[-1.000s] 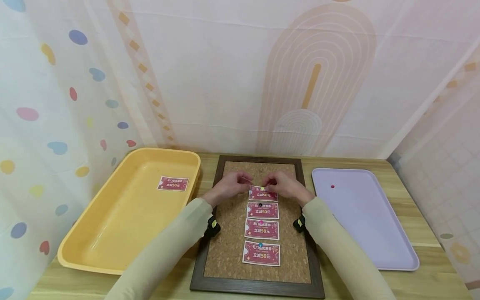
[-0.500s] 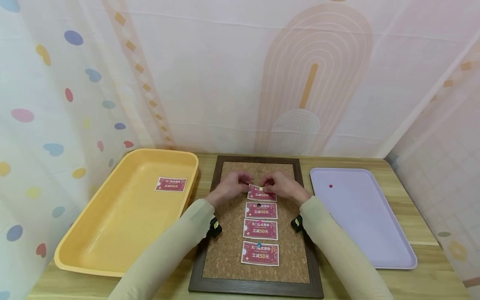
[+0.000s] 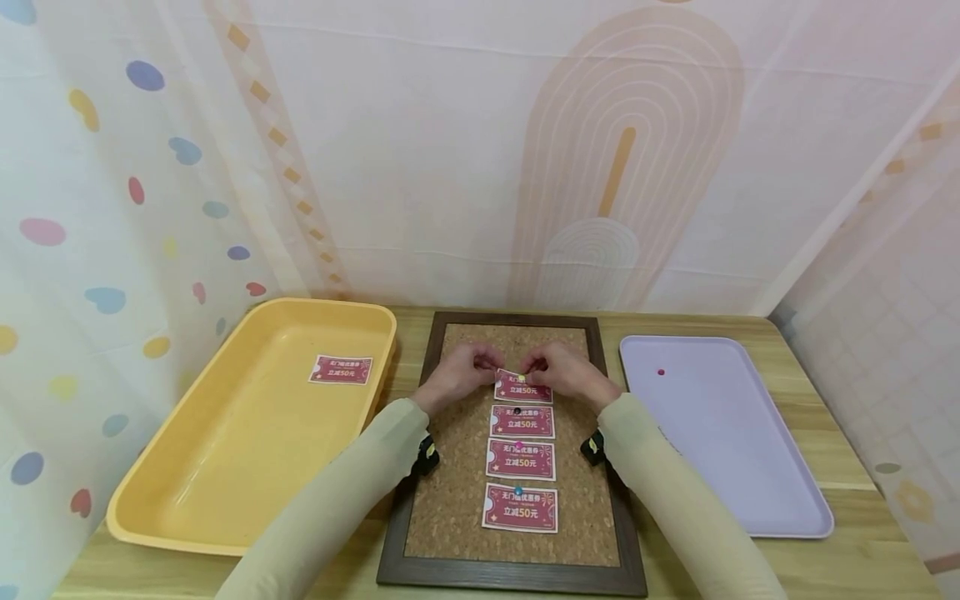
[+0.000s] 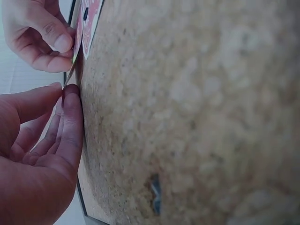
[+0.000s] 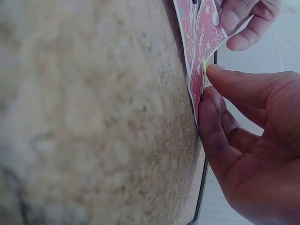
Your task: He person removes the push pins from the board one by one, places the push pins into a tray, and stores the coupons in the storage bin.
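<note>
On a dark-framed cork board [image 3: 450, 500] lies a column of several red coupons, with the farthest coupon [image 3: 523, 392] between both hands. The left hand [image 3: 467, 372] pinches that coupon's upper left corner between thumb and forefinger, lifting it off the cork. A yellow pushpin [image 5: 205, 65] sits at the coupon's upper edge. Against it the right hand [image 5: 262, 140] presses its thumb, while its other fingers curl behind the coupon's edge. The lower coupons bear a black pin [image 3: 517, 411], a magenta pin [image 3: 519, 445] and a blue pin [image 3: 518, 491].
To the left stands a yellow tray [image 3: 225, 467] with one loose coupon [image 3: 341, 370] inside. A lilac tray [image 3: 735, 450] at right carries a red pushpin [image 3: 661, 372]. The wooden table [image 3: 817, 400] meets a patterned curtain [image 3: 420, 167] behind the board.
Both hands stay at the farthest coupon with only slight finger shifts. Its left corner has been raised a little, tilting the coupon. The whole head view has shifted slightly.
</note>
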A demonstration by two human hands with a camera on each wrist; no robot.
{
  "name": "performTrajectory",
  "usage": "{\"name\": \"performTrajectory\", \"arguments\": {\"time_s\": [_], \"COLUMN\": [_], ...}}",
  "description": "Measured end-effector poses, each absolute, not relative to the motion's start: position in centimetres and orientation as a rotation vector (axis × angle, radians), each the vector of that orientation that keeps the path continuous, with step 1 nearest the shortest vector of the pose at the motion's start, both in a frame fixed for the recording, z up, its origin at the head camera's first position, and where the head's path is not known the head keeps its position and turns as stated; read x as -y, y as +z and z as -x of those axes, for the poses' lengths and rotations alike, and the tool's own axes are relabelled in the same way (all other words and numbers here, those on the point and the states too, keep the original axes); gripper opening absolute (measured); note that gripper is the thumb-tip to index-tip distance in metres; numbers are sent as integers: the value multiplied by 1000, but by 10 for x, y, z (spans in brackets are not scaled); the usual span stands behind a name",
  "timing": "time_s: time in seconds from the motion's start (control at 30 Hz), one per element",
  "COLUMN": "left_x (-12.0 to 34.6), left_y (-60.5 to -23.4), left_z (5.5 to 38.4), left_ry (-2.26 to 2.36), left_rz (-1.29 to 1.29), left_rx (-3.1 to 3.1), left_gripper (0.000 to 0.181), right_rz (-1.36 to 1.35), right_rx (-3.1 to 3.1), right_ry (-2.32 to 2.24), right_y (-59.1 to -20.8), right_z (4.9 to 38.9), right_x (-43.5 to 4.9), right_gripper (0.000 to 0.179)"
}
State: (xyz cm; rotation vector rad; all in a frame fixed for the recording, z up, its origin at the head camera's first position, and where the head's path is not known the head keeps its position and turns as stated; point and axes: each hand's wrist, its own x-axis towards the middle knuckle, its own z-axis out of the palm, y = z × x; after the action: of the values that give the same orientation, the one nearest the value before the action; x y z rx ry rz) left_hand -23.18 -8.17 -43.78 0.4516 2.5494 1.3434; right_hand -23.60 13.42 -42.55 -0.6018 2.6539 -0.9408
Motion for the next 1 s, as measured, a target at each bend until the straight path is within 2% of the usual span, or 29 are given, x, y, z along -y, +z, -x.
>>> {"name": "performTrajectory", "arguments": {"time_s": [1.0], "left_x": [79], "left_y": [-442], "left_z": [233], "left_ry": [1335], "left_rz": [-436], "left_rx": [-2587], "left_gripper": [10], "right_rz": [530], "right_rx": [-2688], "right_ry": [-890], "right_y": [-426], "right_z": [235], "right_x": [-131], "right_gripper": [5]}}
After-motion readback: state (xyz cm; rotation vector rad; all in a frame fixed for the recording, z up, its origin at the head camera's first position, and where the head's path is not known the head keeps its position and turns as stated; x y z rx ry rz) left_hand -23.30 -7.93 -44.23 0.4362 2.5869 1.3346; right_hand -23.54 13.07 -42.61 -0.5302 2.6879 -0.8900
